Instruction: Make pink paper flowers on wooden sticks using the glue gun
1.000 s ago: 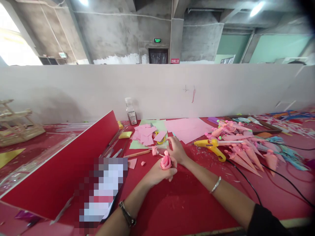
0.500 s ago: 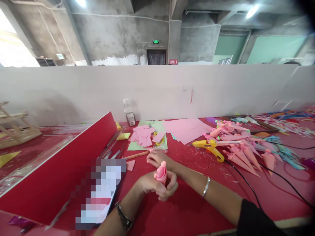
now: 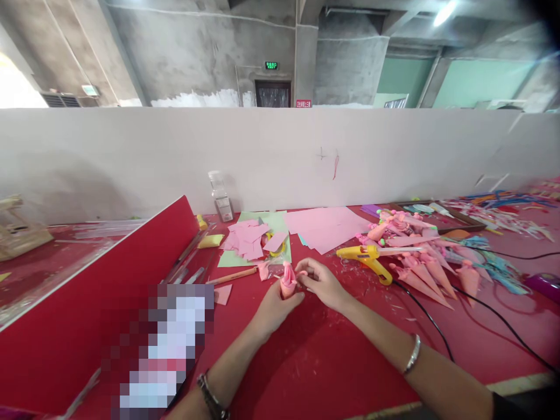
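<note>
My left hand (image 3: 275, 309) is wrapped round a pink paper cone (image 3: 287, 287) with swirled pink clay at its top, held upright above the red table. Close on its right, my right hand (image 3: 321, 282) pinches a small piece of pink clay (image 3: 301, 273) between thumb and finger, beside the cone's top. A lump of pink clay (image 3: 263, 270) lies on the table just behind my left hand, near a wooden stick (image 3: 234, 276).
A yellow glue gun (image 3: 365, 254) with a black cord lies right of my hands, before a pile of pink cones (image 3: 420, 268). Pink paper pieces (image 3: 250, 239) lie behind. A red board (image 3: 100, 291) and blurred-out screen (image 3: 175, 344) stand left; a bottle (image 3: 222, 201) is near the wall.
My right hand has come back from the clay lump behind the cone and now pinches a small pink piece. My left hand has lifted the cone slightly farther forward. The view has shifted a little.
</note>
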`<move>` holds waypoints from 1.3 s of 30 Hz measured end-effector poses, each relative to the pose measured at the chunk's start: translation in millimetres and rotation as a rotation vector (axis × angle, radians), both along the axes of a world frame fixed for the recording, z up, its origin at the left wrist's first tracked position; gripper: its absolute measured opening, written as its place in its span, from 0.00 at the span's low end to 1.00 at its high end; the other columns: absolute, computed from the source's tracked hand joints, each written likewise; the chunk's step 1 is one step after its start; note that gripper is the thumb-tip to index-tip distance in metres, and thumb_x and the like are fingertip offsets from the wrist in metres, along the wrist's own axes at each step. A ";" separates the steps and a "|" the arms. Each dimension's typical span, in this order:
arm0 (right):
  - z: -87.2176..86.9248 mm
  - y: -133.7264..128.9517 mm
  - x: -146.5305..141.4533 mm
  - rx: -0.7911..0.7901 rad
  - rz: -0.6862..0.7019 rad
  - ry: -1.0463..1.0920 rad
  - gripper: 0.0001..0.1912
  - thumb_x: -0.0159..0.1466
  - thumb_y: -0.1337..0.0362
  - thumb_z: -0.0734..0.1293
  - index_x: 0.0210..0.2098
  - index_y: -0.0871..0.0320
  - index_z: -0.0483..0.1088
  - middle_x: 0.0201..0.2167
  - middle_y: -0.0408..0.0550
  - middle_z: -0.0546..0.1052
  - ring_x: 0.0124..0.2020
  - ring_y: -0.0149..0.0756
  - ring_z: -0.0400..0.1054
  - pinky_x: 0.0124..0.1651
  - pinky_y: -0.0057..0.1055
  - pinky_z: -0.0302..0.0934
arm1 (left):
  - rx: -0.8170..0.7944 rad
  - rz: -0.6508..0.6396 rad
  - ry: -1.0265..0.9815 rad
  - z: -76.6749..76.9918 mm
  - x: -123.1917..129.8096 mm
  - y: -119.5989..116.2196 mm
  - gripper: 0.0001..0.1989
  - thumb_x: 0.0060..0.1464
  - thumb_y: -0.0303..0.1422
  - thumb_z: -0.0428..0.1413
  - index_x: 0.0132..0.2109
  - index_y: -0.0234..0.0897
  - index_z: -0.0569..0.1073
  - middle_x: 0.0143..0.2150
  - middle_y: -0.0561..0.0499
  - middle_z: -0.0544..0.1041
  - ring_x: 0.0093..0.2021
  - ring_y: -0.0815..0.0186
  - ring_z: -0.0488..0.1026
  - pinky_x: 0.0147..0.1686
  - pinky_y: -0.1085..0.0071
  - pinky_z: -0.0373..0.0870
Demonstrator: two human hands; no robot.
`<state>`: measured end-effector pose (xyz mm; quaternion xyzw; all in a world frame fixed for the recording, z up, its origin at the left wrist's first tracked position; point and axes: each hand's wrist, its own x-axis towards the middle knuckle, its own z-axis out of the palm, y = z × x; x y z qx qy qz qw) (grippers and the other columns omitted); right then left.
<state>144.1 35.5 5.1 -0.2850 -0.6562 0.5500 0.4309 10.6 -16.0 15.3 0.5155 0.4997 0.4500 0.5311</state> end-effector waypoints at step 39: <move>3.8 -13.5 2.2 0.179 -0.119 -0.065 0.09 0.56 0.64 0.62 0.35 0.56 0.71 0.30 0.46 0.69 0.33 0.32 0.65 0.35 0.28 0.60 | -0.028 0.006 -0.205 -8.6 0.0 4.2 0.14 0.46 0.41 0.54 0.29 0.33 0.63 0.18 0.59 0.58 0.19 0.77 0.53 0.19 0.78 0.49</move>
